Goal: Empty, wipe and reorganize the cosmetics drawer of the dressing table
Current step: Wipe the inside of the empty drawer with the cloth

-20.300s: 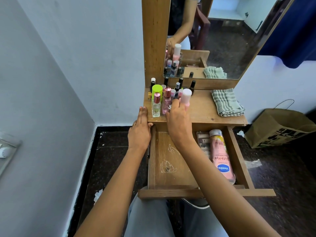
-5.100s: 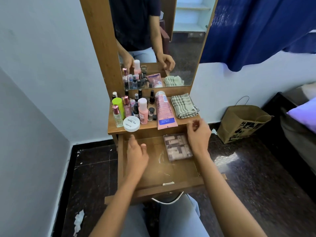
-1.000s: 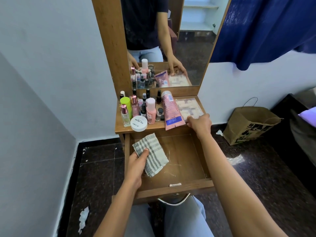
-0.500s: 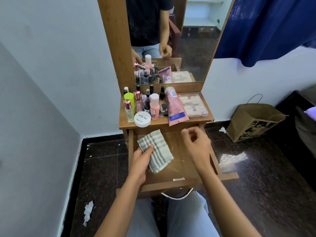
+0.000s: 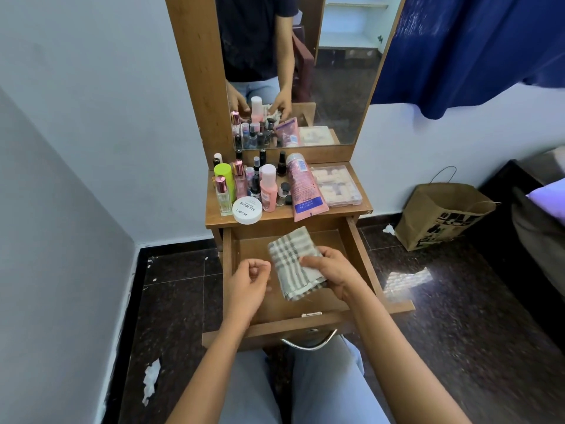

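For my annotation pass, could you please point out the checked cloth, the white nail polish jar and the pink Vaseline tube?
checked cloth (image 5: pixel 290 264): head view, middle of the folded fabric.
white nail polish jar (image 5: pixel 247 210): head view, centre of the lid.
pink Vaseline tube (image 5: pixel 304 191): head view, middle of the tube body.

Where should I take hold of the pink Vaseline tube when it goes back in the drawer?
Grip the pink Vaseline tube across its flat lower half, coming from the front. It lies lengthwise on the dressing table top, crimped end overhanging the front edge towards you. Bottles crowd its left and the clear compartment box sits right, so the sides look tight.
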`<action>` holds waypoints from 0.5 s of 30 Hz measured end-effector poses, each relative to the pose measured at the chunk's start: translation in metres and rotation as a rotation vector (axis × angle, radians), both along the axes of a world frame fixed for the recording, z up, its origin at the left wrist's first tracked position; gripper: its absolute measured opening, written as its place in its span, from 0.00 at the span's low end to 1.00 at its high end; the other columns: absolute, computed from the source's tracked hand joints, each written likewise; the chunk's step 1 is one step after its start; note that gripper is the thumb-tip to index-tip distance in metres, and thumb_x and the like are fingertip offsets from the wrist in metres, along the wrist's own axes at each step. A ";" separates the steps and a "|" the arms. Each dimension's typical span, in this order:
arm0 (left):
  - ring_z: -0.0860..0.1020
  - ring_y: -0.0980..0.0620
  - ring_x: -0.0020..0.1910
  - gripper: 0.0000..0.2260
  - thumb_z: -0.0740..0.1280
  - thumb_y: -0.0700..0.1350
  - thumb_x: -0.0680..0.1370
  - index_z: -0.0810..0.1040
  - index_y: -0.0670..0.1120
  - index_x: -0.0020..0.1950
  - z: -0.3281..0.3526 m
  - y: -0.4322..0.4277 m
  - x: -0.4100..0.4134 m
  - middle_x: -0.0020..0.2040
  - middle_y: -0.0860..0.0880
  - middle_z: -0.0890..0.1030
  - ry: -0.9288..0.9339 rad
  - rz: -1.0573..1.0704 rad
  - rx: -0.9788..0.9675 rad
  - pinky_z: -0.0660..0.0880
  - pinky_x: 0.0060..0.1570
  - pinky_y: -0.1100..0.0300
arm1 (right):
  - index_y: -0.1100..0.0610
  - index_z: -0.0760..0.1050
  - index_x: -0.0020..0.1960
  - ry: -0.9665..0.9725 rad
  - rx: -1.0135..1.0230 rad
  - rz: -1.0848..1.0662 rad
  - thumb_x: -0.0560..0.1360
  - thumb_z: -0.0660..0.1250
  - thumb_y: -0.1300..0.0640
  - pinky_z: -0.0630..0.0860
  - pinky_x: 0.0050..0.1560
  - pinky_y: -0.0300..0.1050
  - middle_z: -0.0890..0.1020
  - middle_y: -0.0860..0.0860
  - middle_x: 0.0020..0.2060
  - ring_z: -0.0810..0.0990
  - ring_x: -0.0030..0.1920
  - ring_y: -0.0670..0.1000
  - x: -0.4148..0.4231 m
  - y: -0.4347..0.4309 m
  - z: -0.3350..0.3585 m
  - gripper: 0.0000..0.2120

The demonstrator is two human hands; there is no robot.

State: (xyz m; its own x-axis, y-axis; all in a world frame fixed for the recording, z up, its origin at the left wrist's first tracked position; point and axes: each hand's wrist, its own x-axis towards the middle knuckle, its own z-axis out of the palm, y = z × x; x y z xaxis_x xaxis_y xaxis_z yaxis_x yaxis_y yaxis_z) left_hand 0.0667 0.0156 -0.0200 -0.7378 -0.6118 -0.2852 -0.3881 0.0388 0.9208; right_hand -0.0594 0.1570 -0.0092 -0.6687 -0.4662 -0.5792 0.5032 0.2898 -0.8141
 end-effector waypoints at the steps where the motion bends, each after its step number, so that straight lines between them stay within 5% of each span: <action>1: 0.80 0.57 0.42 0.06 0.65 0.49 0.78 0.76 0.48 0.51 0.000 -0.001 0.004 0.45 0.53 0.80 0.019 -0.001 -0.141 0.77 0.44 0.68 | 0.60 0.74 0.57 0.041 0.040 -0.063 0.73 0.71 0.62 0.82 0.49 0.53 0.84 0.57 0.49 0.85 0.46 0.55 -0.005 0.004 -0.004 0.14; 4: 0.77 0.62 0.40 0.02 0.66 0.46 0.78 0.76 0.50 0.49 0.004 -0.005 0.014 0.42 0.58 0.78 0.058 -0.017 -0.437 0.71 0.37 0.75 | 0.59 0.72 0.53 0.292 0.229 -0.201 0.73 0.69 0.63 0.81 0.44 0.50 0.83 0.56 0.48 0.84 0.44 0.54 -0.013 0.014 -0.008 0.11; 9: 0.76 0.54 0.48 0.07 0.66 0.44 0.77 0.76 0.46 0.55 -0.009 -0.009 0.029 0.48 0.51 0.79 -0.018 0.003 -0.751 0.73 0.43 0.64 | 0.58 0.70 0.53 0.881 0.675 -0.105 0.75 0.67 0.60 0.70 0.40 0.43 0.79 0.53 0.46 0.79 0.45 0.55 -0.023 0.007 -0.008 0.09; 15: 0.75 0.49 0.56 0.11 0.66 0.44 0.77 0.74 0.45 0.58 -0.018 -0.009 0.034 0.54 0.47 0.78 -0.137 -0.042 -0.829 0.72 0.50 0.59 | 0.58 0.66 0.61 1.076 0.985 0.184 0.75 0.65 0.61 0.75 0.43 0.47 0.78 0.57 0.55 0.77 0.53 0.56 -0.036 -0.018 -0.027 0.16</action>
